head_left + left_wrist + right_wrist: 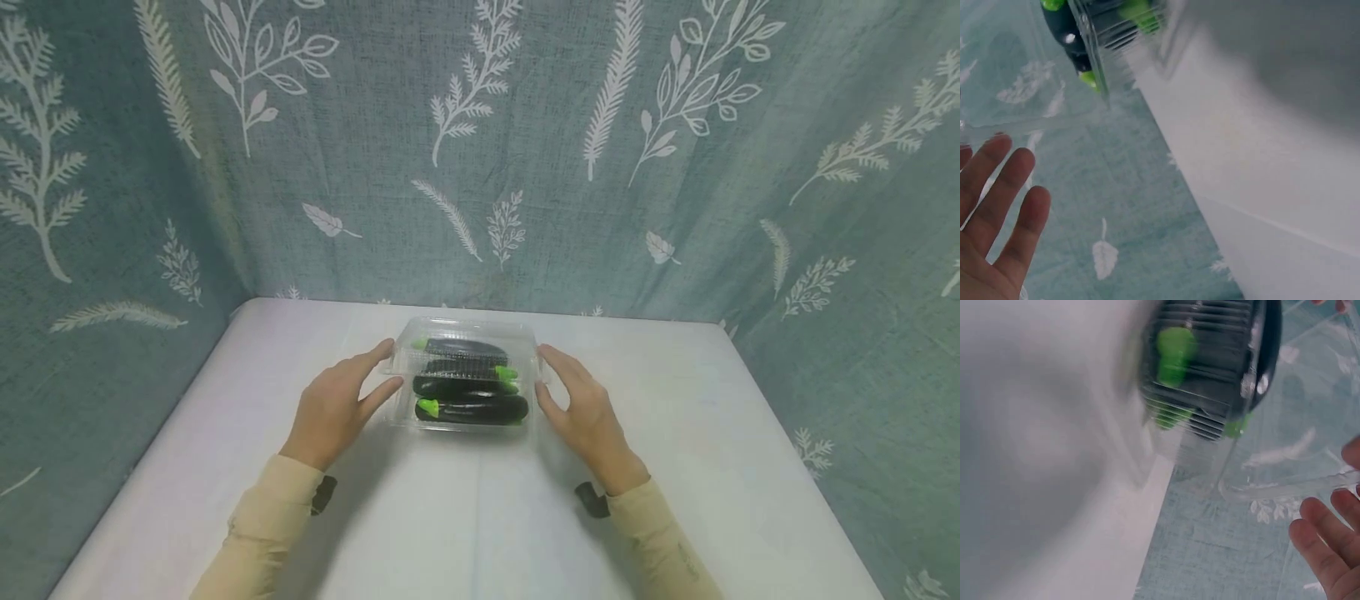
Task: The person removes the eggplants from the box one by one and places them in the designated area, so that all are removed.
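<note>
Head view: I see the left hand (333,406) and right hand (587,410) pinching opposite sides of a clear container (471,428) holding dark eggplants (480,409).

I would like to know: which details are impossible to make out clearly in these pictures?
Rear eggplant, head view: outline blurred through the clear lid.
Eggplants, left wrist view: cut off by the top edge.
Left hand, left wrist view: partly cut off by the left edge.
Right hand, right wrist view: partly cut off by the right edge.
</note>
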`<state>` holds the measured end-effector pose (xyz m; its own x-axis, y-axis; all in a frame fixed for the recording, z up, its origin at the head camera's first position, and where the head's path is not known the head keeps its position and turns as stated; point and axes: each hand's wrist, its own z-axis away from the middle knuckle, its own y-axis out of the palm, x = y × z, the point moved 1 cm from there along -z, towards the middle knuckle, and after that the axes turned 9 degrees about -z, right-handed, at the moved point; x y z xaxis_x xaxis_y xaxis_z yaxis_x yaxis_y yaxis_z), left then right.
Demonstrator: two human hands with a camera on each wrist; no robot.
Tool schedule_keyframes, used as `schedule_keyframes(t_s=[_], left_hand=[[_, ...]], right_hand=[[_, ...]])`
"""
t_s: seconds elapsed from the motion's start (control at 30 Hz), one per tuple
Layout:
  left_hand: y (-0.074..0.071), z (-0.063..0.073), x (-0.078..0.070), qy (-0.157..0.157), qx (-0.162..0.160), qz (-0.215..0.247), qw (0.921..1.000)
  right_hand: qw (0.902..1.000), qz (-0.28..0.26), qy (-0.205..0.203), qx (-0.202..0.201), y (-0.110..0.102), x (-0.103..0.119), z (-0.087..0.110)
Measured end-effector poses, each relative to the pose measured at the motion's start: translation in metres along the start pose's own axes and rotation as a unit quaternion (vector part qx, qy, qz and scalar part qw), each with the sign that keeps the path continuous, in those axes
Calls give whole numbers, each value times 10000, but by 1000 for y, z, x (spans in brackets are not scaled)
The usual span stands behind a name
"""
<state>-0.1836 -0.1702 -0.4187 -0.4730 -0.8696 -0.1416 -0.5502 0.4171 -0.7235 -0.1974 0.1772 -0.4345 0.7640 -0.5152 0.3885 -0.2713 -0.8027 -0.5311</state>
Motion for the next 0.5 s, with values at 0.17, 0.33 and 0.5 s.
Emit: schedule_keyframes(t_s=[0.17, 0.33, 0.5], left_hand=[[1, -8, 4, -187, -52, -30, 9998], [9, -16, 8, -238, -161, -198, 9994], [20, -21, 15, -401, -196, -276, 9986]], right_hand=[[9992, -168, 204, -313, -2, -2, -10], [9977, -231, 453, -442, -2, -9, -17], [9957, -328, 725, -468, -1, -18, -23]])
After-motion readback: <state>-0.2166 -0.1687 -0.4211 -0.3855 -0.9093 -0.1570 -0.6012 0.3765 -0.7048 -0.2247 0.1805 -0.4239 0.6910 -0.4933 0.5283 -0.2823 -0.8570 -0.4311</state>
